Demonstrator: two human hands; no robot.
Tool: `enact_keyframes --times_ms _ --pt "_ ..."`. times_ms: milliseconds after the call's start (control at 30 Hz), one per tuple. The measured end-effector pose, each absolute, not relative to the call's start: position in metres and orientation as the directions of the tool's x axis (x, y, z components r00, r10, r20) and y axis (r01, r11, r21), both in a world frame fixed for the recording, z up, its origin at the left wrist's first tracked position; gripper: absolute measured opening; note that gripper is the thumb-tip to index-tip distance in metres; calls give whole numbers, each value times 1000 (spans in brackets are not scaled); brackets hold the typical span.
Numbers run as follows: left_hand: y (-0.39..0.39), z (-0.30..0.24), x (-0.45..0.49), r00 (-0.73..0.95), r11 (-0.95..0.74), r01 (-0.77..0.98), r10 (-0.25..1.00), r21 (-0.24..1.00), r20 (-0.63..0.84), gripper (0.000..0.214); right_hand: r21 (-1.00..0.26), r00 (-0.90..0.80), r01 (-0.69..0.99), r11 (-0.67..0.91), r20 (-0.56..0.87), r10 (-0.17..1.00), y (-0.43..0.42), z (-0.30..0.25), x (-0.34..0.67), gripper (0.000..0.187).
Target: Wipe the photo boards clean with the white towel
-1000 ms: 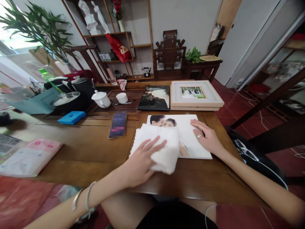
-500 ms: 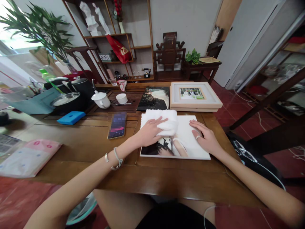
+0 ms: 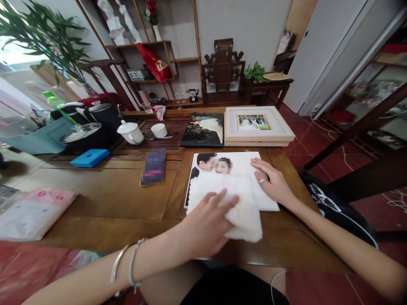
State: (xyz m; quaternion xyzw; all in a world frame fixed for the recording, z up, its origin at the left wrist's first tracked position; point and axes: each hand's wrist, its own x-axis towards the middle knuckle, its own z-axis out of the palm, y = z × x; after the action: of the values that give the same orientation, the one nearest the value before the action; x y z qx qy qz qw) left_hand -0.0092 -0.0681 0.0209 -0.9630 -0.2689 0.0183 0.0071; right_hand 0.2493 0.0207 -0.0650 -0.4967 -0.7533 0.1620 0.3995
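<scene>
Polished brown wood, faintly glossy, forms the surface (image 3: pixel 282 243) before a seated person, as seen from where I stand. Nearest, a rigid silver bangle (image 3: pixel 118 264) circles the left wrist; the left hand (image 3: pixel 205 224) lies over a thick, fluffy white cloth (image 3: pixel 246 212), fingers splayed on top rather than closed, the thumb hard to make out. Folded and scalloped along its left side, the cloth covers the lower middle of a photo panel (image 3: pixel 243 163) and overhangs its near edge. That panel, a thin, stiff rectangle picturing two people, lies flat, its right side under the right hand (image 3: pixel 274 184), whose fingers stretch out, gripping nothing, one wearing a smooth metal ring (image 3: pixel 262 181). Should that hand ease off, drag from the cloth could skid the panel askew; the ring, or grit caught in the pile, might scratch the print. A hard push away could knock the panel into the flat dark picture (image 3: pixel 192 133) beyond or the chunky pale frame (image 3: pixel 259 143) beside it. Farther back stand a rounded white cup (image 3: pixel 159 131) and a carved dark chair (image 3: pixel 223 63)
</scene>
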Motion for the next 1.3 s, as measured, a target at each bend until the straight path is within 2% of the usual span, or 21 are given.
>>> enact_keyframes --times_ms 100,267,500,633,800,967,1100,1300 --pt "-75 19 -8 854 -854 520 520 -18 -21 26 -640 -188 616 459 447 875 21 -65 249 34" --pt "-16 6 -7 808 -808 589 589 10 -1 28 -645 -190 616 452 435 880 21 -64 250 34" --pt "40 -2 13 735 -733 678 677 -49 31 37 -662 -180 596 455 443 878 21 -65 250 32" --pt "15 0 30 723 -716 687 690 -125 17 31 -662 -188 590 462 444 876 22 -66 251 34" --pt "-60 0 50 788 -756 612 606 -233 104 29 -687 -204 566 456 419 885 22 -65 253 35" --pt "-110 1 60 804 -777 594 576 -208 145 25 -691 -200 562 454 418 886 21 -63 253 32" --pt "-93 1 58 759 -739 651 639 -173 125 27 -686 -205 565 458 421 884 21 -62 252 32" --pt "-27 -6 55 566 -543 820 815 -180 125 30 -679 -201 558 477 447 872 22 -65 253 35"
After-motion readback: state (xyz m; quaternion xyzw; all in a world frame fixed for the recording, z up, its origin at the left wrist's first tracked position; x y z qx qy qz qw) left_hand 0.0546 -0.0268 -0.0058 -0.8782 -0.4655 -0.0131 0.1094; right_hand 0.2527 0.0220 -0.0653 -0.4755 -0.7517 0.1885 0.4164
